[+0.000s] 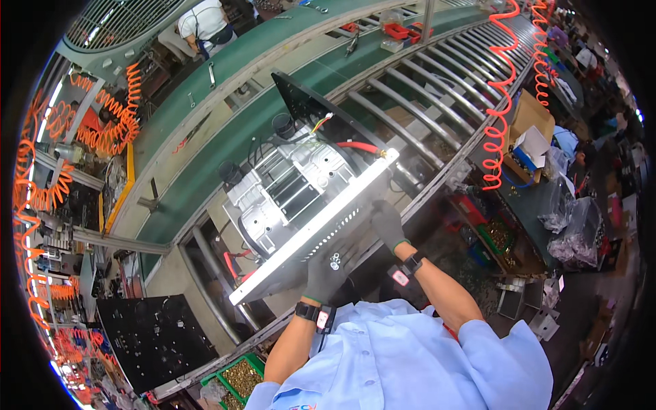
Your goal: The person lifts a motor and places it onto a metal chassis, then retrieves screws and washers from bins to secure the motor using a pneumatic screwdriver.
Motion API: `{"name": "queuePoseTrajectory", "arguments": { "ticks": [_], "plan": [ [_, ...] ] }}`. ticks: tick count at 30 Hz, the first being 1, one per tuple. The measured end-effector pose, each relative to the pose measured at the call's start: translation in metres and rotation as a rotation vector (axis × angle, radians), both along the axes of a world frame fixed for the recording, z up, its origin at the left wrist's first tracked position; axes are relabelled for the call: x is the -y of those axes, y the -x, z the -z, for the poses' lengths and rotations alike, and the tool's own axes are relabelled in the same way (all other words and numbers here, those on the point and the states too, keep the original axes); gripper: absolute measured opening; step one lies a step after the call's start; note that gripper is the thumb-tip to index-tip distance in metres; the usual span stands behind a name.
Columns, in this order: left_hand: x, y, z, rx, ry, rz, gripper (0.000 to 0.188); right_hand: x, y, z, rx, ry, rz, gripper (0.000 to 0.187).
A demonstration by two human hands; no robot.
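Note:
On the roller line in front of me stands a twin-head silver metal motor unit (273, 195) with black round caps. A white-edged metal panel (316, 227) with a row of slots runs along its near side. My left hand (322, 281), in a dark grey glove, is at the panel's near face and holds several small silver nuts or washers (335, 261). My right hand (388, 224), gloved too, is near the panel's right part. Its fingers are drawn together, and whatever they may hold is hidden. A red hose (359, 145) and loose wires show at the unit's far right end.
A black upright plate (318, 102) rises behind the unit. Metal rollers (417, 102) stretch to the far right. A green bin of brass-coloured fittings (240, 379) sits at lower left, beside a black board (157, 342). An orange coiled hose (502, 89) hangs at right.

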State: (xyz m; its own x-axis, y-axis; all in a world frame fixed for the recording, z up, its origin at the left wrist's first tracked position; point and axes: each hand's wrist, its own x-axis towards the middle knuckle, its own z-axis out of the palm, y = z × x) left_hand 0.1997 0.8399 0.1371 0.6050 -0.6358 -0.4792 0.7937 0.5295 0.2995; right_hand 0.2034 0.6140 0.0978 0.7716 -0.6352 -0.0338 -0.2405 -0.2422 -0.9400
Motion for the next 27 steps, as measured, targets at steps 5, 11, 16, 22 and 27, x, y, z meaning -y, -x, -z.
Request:
{"name": "queuePoseTrajectory", "arguments": {
  "ticks": [5, 11, 16, 22, 27],
  "plan": [
    [0.007, -0.001, -0.004, -0.069, 0.133, -0.069, 0.053, -0.009, 0.019, -0.023, -0.453, 0.411, -0.657, 0.030],
    [0.015, 0.001, -0.001, 0.883, -0.621, 0.071, 0.039, -0.023, 0.064, -0.083, -0.060, 0.328, -0.573, 0.028],
    [0.032, 0.002, 0.001, 1.381, -0.954, 0.283, 0.054, -0.041, 0.072, -0.103, -0.033, 0.527, -0.592, 0.019],
    [0.042, 0.005, -0.001, 1.065, -0.642, 0.326, 0.084, -0.032, 0.079, -0.105, 0.158, 0.580, -0.579, 0.018],
    [0.050, 0.012, -0.007, 0.841, -0.341, 0.231, 0.089, -0.028, 0.079, -0.105, 0.182, 0.698, -0.615, 0.022]
  ]
}}
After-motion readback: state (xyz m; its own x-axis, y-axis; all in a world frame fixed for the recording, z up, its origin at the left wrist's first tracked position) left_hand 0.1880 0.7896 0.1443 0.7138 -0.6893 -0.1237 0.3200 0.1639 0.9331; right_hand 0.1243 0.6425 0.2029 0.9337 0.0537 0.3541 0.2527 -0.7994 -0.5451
